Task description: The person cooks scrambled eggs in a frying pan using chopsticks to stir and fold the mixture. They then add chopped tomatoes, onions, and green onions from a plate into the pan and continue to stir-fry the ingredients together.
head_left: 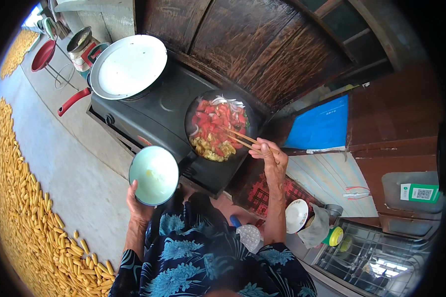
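Note:
My right hand (271, 157) grips a pair of wooden chopsticks (245, 140), whose tips reach into the food in a dark frying pan (187, 123). In that pan lie chopped red tomatoes (214, 119), sliced onion (228, 102) along the far side and yellow scrambled egg (208, 149) along the near side. A pale green bowl with a dark rim (153, 175) is in my left hand (139, 204), the thumb over its edge. Only a small yellow residue shows on the bowl's inside. The bowl is left of the pan, just off the stove's front edge.
The black stove (134, 119) also carries a large white lid or tray (129, 67) over a red-handled pan (74, 101). Many corn cobs (29, 213) cover the floor at left. At right are a white dish (296, 216), a plastic bag (316, 232) and a glass-topped surface (371, 257).

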